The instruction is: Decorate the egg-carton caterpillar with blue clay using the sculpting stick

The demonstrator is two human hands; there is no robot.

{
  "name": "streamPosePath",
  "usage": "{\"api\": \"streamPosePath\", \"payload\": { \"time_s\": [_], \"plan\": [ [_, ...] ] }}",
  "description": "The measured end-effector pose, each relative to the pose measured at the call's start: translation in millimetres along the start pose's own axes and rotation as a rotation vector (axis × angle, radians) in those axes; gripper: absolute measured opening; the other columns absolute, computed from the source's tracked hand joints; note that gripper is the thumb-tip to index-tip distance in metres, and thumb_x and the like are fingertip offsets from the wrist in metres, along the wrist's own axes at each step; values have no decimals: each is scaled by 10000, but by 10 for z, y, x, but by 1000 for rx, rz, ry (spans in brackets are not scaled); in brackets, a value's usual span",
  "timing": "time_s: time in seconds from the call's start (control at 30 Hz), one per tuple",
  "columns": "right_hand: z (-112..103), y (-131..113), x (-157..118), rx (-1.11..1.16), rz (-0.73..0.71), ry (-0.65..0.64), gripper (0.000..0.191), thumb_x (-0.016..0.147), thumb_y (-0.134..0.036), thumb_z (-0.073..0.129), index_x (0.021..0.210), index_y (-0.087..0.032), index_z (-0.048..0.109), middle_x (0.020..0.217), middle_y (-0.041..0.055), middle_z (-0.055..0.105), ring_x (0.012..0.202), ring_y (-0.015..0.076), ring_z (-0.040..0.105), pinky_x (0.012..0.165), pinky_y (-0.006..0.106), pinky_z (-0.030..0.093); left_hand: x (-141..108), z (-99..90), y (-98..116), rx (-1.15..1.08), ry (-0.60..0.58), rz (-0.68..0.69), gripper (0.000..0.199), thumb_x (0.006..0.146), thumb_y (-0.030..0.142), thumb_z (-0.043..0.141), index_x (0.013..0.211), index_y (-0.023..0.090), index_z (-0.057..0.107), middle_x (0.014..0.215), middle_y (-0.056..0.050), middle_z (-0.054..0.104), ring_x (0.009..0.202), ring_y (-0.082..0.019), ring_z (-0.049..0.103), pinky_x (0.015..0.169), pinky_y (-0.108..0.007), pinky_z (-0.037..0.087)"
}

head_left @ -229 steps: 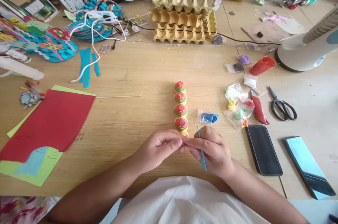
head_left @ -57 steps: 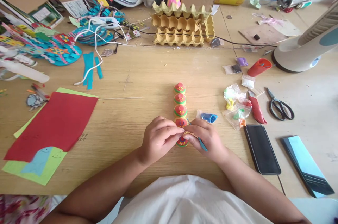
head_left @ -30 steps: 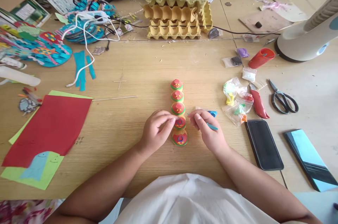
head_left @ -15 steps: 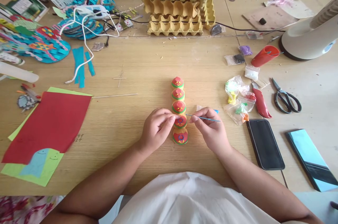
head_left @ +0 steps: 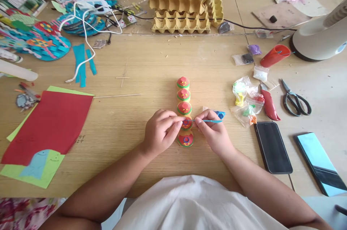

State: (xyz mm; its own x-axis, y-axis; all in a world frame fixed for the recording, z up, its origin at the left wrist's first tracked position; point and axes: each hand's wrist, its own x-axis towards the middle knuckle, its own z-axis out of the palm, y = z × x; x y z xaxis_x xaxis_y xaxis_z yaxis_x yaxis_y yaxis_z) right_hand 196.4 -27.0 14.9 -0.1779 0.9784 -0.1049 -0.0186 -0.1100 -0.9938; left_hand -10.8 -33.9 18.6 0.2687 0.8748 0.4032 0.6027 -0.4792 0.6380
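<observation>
A strip of egg-carton cups point(head_left: 184, 107) runs straight away from me, each cup coated in red, green and yellow clay with a small face. The two nearest cups carry blue rings. My right hand point(head_left: 215, 132) is closed in a pinch on a thin blue clay modelling tool point(head_left: 215, 121), its tip pointing left over the second-nearest cup. Over that cup's left side, my left hand point(head_left: 162, 128) is closed, thumb against fingers; what lies between them is too small to make out. A blue clay packet point(head_left: 220, 114) lies behind my right hand.
Clay bags point(head_left: 248, 109), a red cutter point(head_left: 269, 105), scissors point(head_left: 295, 99) and a phone point(head_left: 273, 147) lie at right. Red paper point(head_left: 51, 125) is at left. Egg cartons point(head_left: 181, 24) and a white cable point(head_left: 86, 34) lie farther back.
The blue tool has turned, showing its flat broad end, and its tip is nearer my left fingertips. The view has shifted slightly, and more of the blue packet shows.
</observation>
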Motion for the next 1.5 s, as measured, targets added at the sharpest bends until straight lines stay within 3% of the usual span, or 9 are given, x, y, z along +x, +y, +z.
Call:
{"api": "streamPosePath", "payload": {
  "time_s": [0.2,0.67,0.93,1.07,1.5],
  "plan": [
    [-6,17,5,-25,-22,-13,308,958,-504,681,851,-234,580,768,7,625,671,155,554,582,285,446,-9,-2,-9,16,0,21,245,1022,253,555,1079,210,788,931,-62,736,862,-188,636,805,-351,502],
    [1,24,13,13,-2,-5,305,940,-490,708,841,-229,587,778,2,623,666,148,549,610,290,470,-66,-32,39,330,-2,266,298,945,268,653,1212,168,743,1003,-73,774,801,-230,584,759,-381,478],
    [-3,-5,6,3,19,5,334,928,-526,713,841,-228,591,774,3,621,657,143,536,589,282,443,-91,-49,10,112,23,109,302,1006,203,559,1255,143,720,1057,-106,745,900,-216,643,829,-362,505],
    [-2,-2,7,-8,-1,-11,344,925,-539,713,830,-230,597,775,5,622,671,148,548,615,292,460,-95,-48,32,132,-33,123,283,1009,233,560,1215,170,743,1017,-82,757,889,-217,636,818,-366,495],
    [9,43,24,11,-2,-19,315,924,-509,723,845,-227,609,810,12,659,665,142,551,610,289,456,-107,-12,23,123,-52,113,297,1004,248,575,1242,179,737,1051,-82,758,881,-219,622,819,-367,487]
  ]
}}
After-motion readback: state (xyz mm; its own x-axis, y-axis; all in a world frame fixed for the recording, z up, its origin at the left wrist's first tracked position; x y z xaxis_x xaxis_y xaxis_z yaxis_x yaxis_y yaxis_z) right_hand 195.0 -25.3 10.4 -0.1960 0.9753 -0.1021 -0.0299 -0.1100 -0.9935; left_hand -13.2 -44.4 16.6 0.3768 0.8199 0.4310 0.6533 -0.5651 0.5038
